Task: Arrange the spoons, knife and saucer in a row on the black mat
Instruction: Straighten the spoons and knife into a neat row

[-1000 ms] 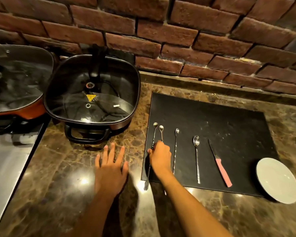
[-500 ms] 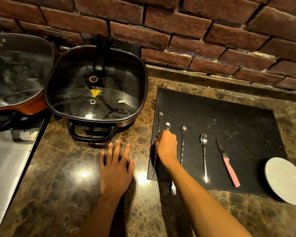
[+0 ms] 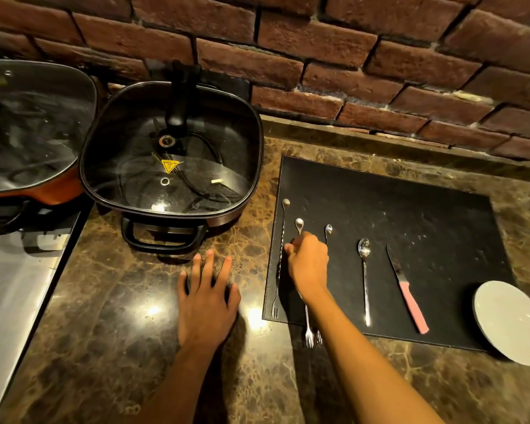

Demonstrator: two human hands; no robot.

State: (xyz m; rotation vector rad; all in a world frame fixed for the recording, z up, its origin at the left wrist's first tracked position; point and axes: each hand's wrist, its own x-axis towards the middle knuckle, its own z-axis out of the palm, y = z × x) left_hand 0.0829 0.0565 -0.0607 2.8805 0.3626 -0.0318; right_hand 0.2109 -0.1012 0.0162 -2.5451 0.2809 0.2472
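While the left hand (image 3: 207,304) rests flat and empty on the brown marble counter (image 3: 104,316), the right hand (image 3: 308,264) pinches the second slim steel spoon (image 3: 299,225), its long axis running toward the person, forked end overhanging the black rectangular mat (image 3: 410,215)

A home kitchen: a brown marble countertop (image 3: 135,301) runs beneath a red brick wall (image 3: 288,56), and against that wall sit two lidded electric skillets (image 3: 172,154) (glass lids), left of a black mat (image 3: 410,209) holding cutlery.
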